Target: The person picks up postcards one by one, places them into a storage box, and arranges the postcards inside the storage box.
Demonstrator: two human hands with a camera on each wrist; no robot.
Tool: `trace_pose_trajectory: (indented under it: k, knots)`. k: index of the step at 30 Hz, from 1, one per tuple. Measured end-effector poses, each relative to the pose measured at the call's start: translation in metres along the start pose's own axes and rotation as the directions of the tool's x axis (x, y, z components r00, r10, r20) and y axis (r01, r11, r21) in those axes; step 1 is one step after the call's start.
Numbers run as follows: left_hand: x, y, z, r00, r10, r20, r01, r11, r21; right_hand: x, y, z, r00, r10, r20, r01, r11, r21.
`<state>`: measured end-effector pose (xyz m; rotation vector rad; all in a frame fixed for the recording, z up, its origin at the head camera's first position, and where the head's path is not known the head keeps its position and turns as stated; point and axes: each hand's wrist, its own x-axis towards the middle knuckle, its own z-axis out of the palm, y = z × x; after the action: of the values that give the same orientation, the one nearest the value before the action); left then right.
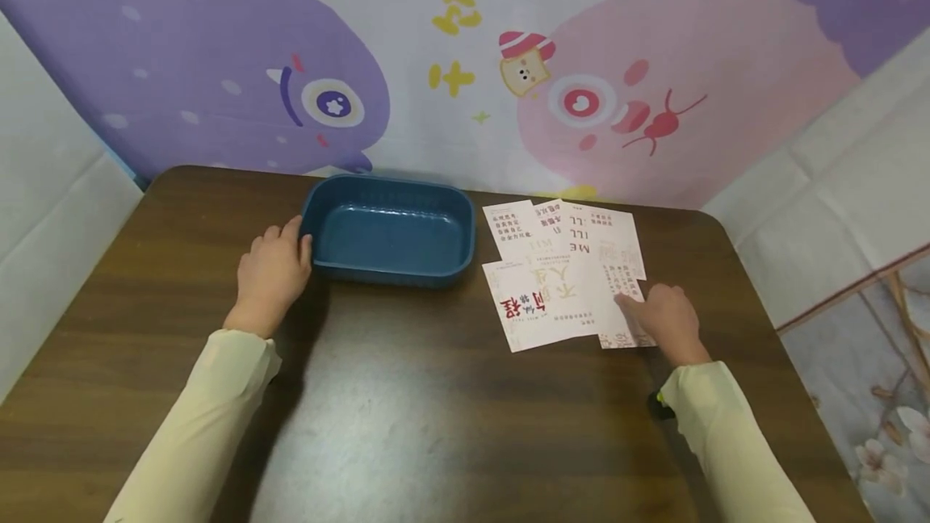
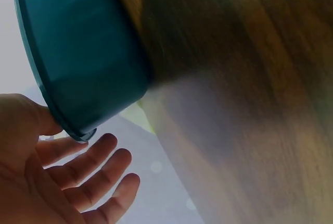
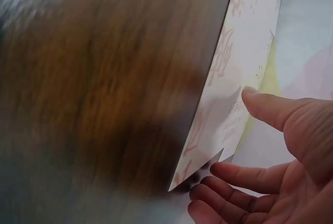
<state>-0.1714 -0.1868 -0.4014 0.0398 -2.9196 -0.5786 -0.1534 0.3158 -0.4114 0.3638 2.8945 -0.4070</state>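
A deep blue rectangular dish (image 1: 388, 273) stands at the back of the table, left of the middle. My left hand (image 1: 274, 269) is at its left end, thumb and index finger pinching the rim (image 2: 44, 94) at a corner while the other fingers stay spread. Several white printed cards (image 1: 559, 297) with red, gold and dark lettering lie overlapping to the right of the dish. At their right side is my right hand (image 1: 664, 321), its thumb reaching over the rightmost card (image 3: 213, 112). The index fingertip is right at that card's edge, with thumb and fingers well apart.
The brown wooden table (image 1: 407, 410) has rounded back corners. Behind it hangs a cloth (image 1: 450, 144) with purple and pink cartoon figures. White panels (image 1: 821, 176) border the table's sides. A dark wristband (image 1: 659, 406) shows under the right sleeve.
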Motion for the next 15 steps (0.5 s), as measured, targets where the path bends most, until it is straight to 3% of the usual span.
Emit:
trace_pose_trajectory:
  k: [8, 15]
  knots:
    - [0.001, -0.001, 0.005, 1.0, -0.008, -0.016, 0.008, 0.999, -0.032, 0.005, 0.005, 0.003, 0.998, 0.045, 0.032, -0.046, 0.999, 0.022]
    - [0.002, -0.001, 0.007, 0.996, -0.016, -0.087, 0.011, 0.998, -0.061, 0.016, 0.009, -0.003, 0.994, 0.059, 0.093, -0.068, 0.993, 0.095]
